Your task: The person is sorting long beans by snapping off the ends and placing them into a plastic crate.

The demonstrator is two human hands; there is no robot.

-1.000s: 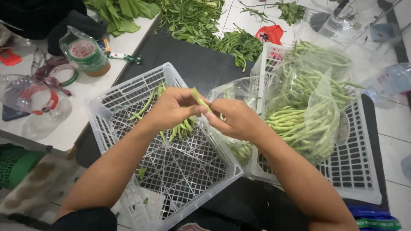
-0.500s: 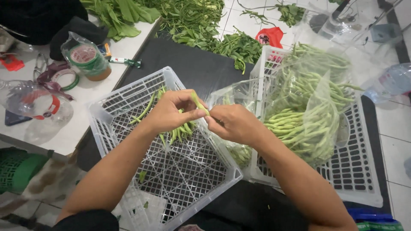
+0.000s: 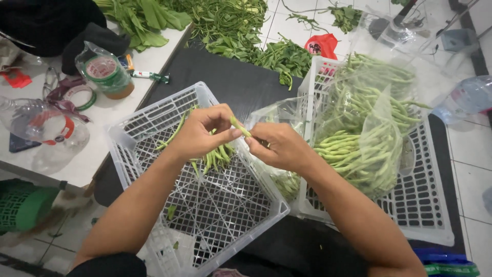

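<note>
My left hand (image 3: 201, 132) and my right hand (image 3: 279, 146) meet over the left white basket (image 3: 154, 110). Between their fingertips they pinch one green bean (image 3: 240, 126). Below my left hand a small bunch of green beans (image 3: 214, 156) lies on the basket's grid floor. Right of my hands a clear plastic bag full of green beans (image 3: 364, 136) rests in the right white basket (image 3: 428, 205). A smaller clear bag (image 3: 279, 110) with some bean bits sits between the two baskets.
Leafy greens (image 3: 230, 25) lie heaped at the top on a black mat (image 3: 225, 72). A white table (image 3: 102, 118) at the left holds tape rolls (image 3: 105, 72), a clear container (image 3: 48, 131) and scissors (image 3: 51, 79). A green basket (image 3: 23, 208) stands on the floor at lower left.
Both hands stay over the left basket, shifting slightly while working the same green bean between their fingers. Nothing else has moved.
</note>
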